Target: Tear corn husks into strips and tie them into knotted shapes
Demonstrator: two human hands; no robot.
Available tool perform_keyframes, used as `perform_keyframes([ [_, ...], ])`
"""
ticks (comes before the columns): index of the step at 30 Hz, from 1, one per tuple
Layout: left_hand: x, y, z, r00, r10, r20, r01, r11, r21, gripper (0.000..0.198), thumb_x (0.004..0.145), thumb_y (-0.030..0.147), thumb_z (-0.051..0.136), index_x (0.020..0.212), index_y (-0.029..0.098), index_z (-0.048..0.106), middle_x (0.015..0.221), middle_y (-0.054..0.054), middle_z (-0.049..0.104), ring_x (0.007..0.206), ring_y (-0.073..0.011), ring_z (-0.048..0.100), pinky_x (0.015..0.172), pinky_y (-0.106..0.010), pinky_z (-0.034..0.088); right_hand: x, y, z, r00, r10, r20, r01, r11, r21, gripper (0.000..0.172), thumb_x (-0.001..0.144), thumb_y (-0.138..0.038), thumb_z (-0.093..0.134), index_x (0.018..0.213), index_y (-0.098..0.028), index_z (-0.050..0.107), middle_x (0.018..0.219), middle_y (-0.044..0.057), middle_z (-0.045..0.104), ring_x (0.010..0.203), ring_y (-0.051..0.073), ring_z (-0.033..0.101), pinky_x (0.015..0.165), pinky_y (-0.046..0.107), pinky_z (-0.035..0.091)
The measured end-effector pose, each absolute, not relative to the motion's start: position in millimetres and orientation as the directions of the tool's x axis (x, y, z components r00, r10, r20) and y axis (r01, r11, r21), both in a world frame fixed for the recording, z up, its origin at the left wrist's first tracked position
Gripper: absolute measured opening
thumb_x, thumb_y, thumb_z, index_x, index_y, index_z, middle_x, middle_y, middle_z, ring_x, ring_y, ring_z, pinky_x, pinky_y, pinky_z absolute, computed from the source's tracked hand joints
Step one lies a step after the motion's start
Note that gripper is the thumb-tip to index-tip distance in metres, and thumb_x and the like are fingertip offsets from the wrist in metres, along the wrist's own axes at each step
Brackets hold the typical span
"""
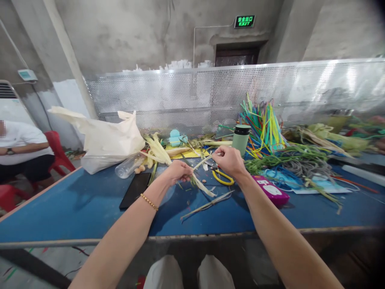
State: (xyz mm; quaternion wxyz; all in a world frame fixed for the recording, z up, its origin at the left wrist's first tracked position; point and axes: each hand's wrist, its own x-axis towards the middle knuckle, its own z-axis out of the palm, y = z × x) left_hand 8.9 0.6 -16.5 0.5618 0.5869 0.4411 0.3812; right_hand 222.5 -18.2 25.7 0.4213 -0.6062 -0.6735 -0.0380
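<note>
Soft pinch, straight strip (201, 162)

The pale strip is in the middle of the frame, between two hands. The left hand (182, 170) is closed, thumb and fingers pinching the strip. The right hand (230, 159) is pinched closed on it too, a bit higher up. It looks thin and might rip, so a light, even pull seems best. A pale husk (205, 188) pokes out below the left hand; I can't tell if it's the same piece. Keep the strip off the yellow-handled scissors (223, 181), just below the right hand on the blue table (90, 216).
</note>
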Motion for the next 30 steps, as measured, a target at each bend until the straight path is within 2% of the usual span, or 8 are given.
perform_keyframes([
  [5, 6.9, 1.1, -17.1, 0.321, 0.945, -0.057, 0.105, 0.024, 0.994, 0.023, 0.062, 0.022, 0.083, 0.054, 0.012, 0.064, 0.052, -0.005, 0.063, 0.041, -0.0093, 0.052, 0.041, -0.021, 0.032, 224.5, -15.9, 23.9, 0.056, 0.762, 0.645, 0.818, 0.336, -0.468, 0.011, 0.072, -0.026, 0.059, 0.066, -0.019, 0.065, 0.072, 0.007, 0.072, 0.070, 0.021, 0.064, 0.067, 0.031, 0.043],
  [10, 5.6, -1.0, -13.0, 0.393, 0.918, 0.055, -0.006, -0.057, 0.998, 0.023, 0.062, 0.025, 0.084, 0.058, 0.011, 0.066, 0.056, -0.006, 0.064, 0.045, -0.0073, 0.050, 0.044, -0.021, 0.032, 233.8, -8.3, 21.6, 0.115, 0.782, 0.612, 0.846, 0.246, -0.473, 0.013, 0.074, -0.027, 0.059, 0.067, -0.019, 0.067, 0.075, 0.008, 0.073, 0.073, 0.022, 0.064, 0.068, 0.032, 0.044],
  [15, 10.1, -12.2, -3.5, 0.506, 0.842, 0.187, -0.079, -0.171, 0.982, 0.023, 0.067, 0.029, 0.081, 0.067, 0.011, 0.067, 0.064, -0.005, 0.065, 0.051, -0.0071, 0.051, 0.053, -0.023, 0.038, 235.1, -3.6, 19.3, 0.142, 0.869, 0.474, 0.897, 0.090, -0.433, 0.017, 0.072, -0.030, 0.062, 0.073, -0.019, 0.074, 0.084, 0.010, 0.075, 0.082, 0.025, 0.067, 0.067, 0.031, 0.045],
  [20, 16.3, -17.3, -1.7, 0.509, 0.823, 0.254, -0.117, -0.226, 0.967, 0.026, 0.068, 0.031, 0.082, 0.069, 0.012, 0.065, 0.064, -0.003, 0.064, 0.052, -0.0070, 0.051, 0.055, -0.024, 0.039, 223.8, -2.6, 14.5, 0.091, 0.908, 0.409, 0.938, 0.060, -0.341, 0.021, 0.073, -0.029, 0.061, 0.083, -0.019, 0.077, 0.091, 0.012, 0.076, 0.087, 0.027, 0.068, 0.067, 0.030, 0.043],
  [22, 17.1, -16.8, -2.5, 0.499, 0.829, 0.254, -0.149, -0.207, 0.967, 0.028, 0.067, 0.033, 0.083, 0.069, 0.012, 0.065, 0.064, -0.002, 0.064, 0.051, -0.0069, 0.051, 0.054, -0.023, 0.038, 217.9, -2.8, 11.0, 0.062, 0.924, 0.378, 0.944, 0.069, -0.322, 0.021, 0.074, -0.028, 0.061, 0.084, -0.018, 0.077, 0.092, 0.012, 0.076, 0.087, 0.026, 0.068, 0.067, 0.029, 0.043],
  [27, 15.0, -14.8, -2.5, 0.486, 0.852, 0.193, -0.166, -0.126, 0.978, 0.029, 0.063, 0.031, 0.084, 0.068, 0.012, 0.064, 0.064, -0.004, 0.065, 0.051, -0.0081, 0.053, 0.054, -0.023, 0.040, 211.2, -5.7, -0.9, -0.160, 0.970, 0.185, 0.927, 0.212, -0.310, 0.015, 0.080, -0.025, 0.060, 0.081, -0.018, 0.074, 0.087, 0.008, 0.074, 0.083, 0.021, 0.067, 0.066, 0.025, 0.042],
  [28, 14.3, -14.3, -2.1, 0.471, 0.865, 0.171, -0.164, -0.105, 0.981, 0.027, 0.063, 0.030, 0.084, 0.068, 0.012, 0.064, 0.064, -0.004, 0.066, 0.051, -0.0081, 0.053, 0.053, -0.023, 0.040, 212.4, -7.0, -1.7, -0.164, 0.962, 0.219, 0.927, 0.226, -0.299, 0.016, 0.082, -0.027, 0.061, 0.087, -0.018, 0.073, 0.091, 0.009, 0.074, 0.084, 0.021, 0.066, 0.067, 0.026, 0.043],
  [30, 13.1, -13.2, -1.2, 0.436, 0.889, 0.141, -0.178, -0.068, 0.982, 0.024, 0.064, 0.026, 0.082, 0.066, 0.012, 0.063, 0.063, -0.004, 0.065, 0.049, -0.0081, 0.053, 0.052, -0.023, 0.039, 216.5, -10.3, 0.2, -0.109, 0.897, 0.428, 0.934, 0.240, -0.264, 0.022, 0.086, -0.029, 0.058, 0.100, -0.017, 0.071, 0.102, 0.012, 0.071, 0.091, 0.024, 0.064, 0.073, 0.029, 0.044],
])
